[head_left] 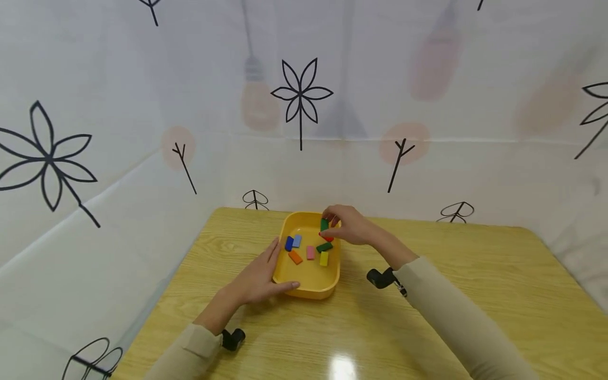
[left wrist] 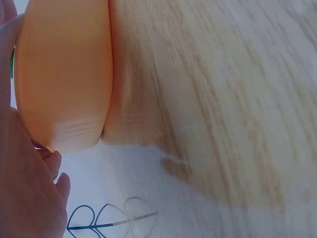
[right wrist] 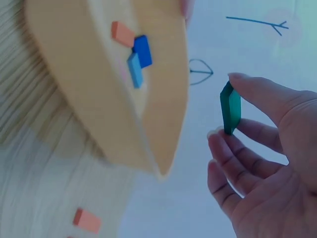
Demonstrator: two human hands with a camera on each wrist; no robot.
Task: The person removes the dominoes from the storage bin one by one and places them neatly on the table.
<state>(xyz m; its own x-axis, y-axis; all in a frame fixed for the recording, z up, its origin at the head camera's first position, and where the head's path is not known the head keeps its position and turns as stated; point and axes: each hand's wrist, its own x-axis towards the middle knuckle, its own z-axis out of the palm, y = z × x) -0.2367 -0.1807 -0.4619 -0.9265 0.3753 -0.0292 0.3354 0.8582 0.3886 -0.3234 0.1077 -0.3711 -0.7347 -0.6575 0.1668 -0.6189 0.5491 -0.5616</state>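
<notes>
In the head view, my left hand [head_left: 256,274] holds the near left corner of a yellow plastic tray [head_left: 309,290], its thumb over the near rim and its fingers along the left side. The left wrist view shows the tray's outer wall [left wrist: 64,74] beside that hand [left wrist: 29,183]. Above the tray's far right part, my right hand [head_left: 349,226] pinches a green block [right wrist: 231,108] between thumb and fingertips, raised off the tray floor. Below it, a red block [head_left: 329,239] is partly hidden by the hand.
Inside the tray lie dark blue [head_left: 288,243], light blue [head_left: 296,241], orange [head_left: 295,257], pink [head_left: 310,253], yellow [head_left: 324,258] and another green block [head_left: 324,247]. A reddish block [right wrist: 87,220] lies outside the tray. A patterned curtain [head_left: 214,116] stands behind the wooden table [head_left: 451,274].
</notes>
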